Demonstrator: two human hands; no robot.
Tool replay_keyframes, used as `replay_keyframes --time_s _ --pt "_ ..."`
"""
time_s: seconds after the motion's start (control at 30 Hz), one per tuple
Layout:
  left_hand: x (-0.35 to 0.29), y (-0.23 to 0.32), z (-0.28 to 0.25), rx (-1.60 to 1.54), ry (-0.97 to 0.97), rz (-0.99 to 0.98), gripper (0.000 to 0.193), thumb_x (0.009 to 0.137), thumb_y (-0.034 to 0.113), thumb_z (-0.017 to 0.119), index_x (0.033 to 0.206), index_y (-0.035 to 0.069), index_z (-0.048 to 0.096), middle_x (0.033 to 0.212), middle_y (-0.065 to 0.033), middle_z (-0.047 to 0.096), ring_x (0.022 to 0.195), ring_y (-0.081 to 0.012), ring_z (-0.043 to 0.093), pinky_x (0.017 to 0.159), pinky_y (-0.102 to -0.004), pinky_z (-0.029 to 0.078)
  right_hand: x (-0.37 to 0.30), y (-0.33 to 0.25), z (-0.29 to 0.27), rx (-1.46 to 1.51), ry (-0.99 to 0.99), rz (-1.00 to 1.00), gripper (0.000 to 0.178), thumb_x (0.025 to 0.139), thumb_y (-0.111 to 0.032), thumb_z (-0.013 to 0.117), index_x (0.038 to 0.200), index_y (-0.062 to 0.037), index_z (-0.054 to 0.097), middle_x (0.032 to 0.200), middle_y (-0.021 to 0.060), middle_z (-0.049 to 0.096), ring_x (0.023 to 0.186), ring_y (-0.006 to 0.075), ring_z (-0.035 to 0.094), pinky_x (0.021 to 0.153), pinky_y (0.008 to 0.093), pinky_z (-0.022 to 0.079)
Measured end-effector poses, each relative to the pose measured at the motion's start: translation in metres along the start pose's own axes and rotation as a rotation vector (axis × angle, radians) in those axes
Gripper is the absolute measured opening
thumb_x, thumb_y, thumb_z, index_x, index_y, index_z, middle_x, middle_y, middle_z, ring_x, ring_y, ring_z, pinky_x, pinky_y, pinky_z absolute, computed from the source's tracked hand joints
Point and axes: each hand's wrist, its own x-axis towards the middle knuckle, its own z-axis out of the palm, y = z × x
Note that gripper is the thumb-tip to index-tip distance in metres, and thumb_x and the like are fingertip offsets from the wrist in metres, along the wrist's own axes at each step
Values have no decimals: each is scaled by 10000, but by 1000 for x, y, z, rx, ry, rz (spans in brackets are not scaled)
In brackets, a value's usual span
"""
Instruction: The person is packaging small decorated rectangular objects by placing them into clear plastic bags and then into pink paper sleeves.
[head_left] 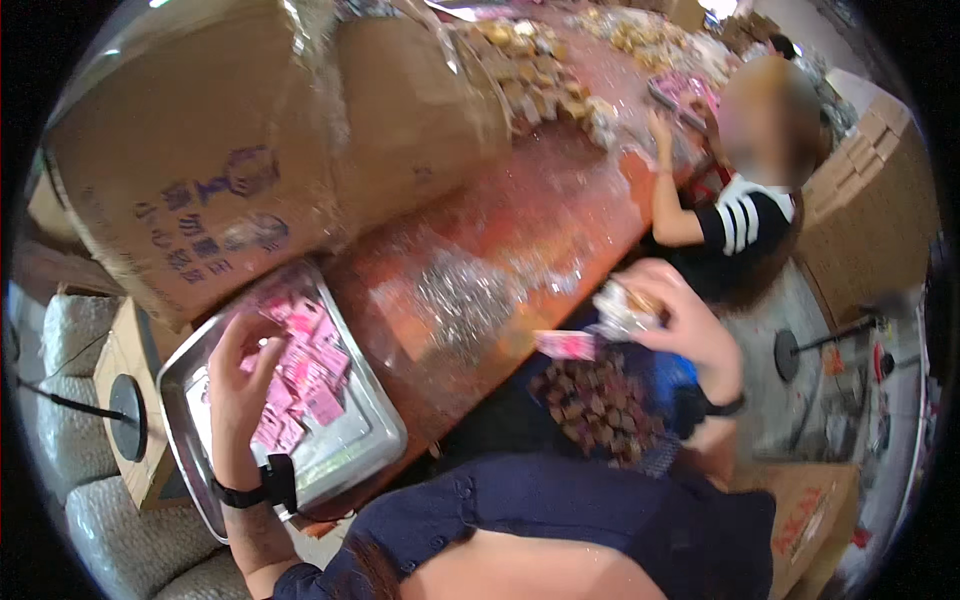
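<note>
My left hand [240,365] is over a metal tray [378,430], its fingers curved with thumb and fingertips slightly apart. Small pink printed cards [318,375] lie in a loose heap beneath those fingertips. On the right, my right hand [690,315] grips a clear plastic bag [625,312] with something brownish in it; the contents are partly hidden by the fingers. A single pink card [567,345] shows just left of the bag, and whether it touches the bag I cannot tell. Below my right hand, many small brown pieces [605,405] fill a container in front of my body.
A large cardboard carton [240,150] stands behind the tray on the orange-red table [560,205]. Crumpled clear plastic [465,300] lies mid-table. Wrapped goods [545,75] pile up at the far end. Another person [745,220] works at the right edge, near stacked cartons [880,220].
</note>
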Motion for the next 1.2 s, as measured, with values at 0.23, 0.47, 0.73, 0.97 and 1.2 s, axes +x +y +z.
replay_keyframes --time_s 0.23,0.47,0.73,0.97,1.2 --pt "-49 -169 -81 534 -74 -453 1163 730 426 838 1532 -20 122 1467 -368 320 1372 -495 337 1119 -479 347 -112 66 27 -296 -179 911 724 695 -329 851 1301 -38 583 1256 251 572 1148 398 574 987 431 467" --pt "-47 -133 -18 520 -287 -203 1331 652 604 833 1535 -34 67 1547 -343 187 1438 -486 215 1166 -503 251 -17 40 73 -242 77 286 511 825 -278 756 1237 -16 602 1216 185 588 1157 365 549 993 404 441" --pt "-40 -101 17 875 -289 -211 1240 572 613 841 1558 201 213 1548 -287 247 1280 -571 387 957 -623 450 34 7 92 -258 155 138 340 886 -164 688 1185 -15 624 1249 176 596 1185 331 555 1025 382 420" --pt "-50 -104 7 850 -188 -74 951 635 472 846 1445 226 414 1270 -165 534 1053 -487 563 825 -562 521 26 9 96 -200 118 179 322 912 -195 667 1173 -10 635 1249 174 599 1171 334 562 1012 386 427" --pt "-42 -113 -15 656 29 -113 490 723 222 755 1173 121 590 954 -188 670 925 -391 645 789 -458 519 14 12 92 -183 119 209 303 926 -201 652 1166 -15 640 1205 161 613 1131 319 577 999 384 433"
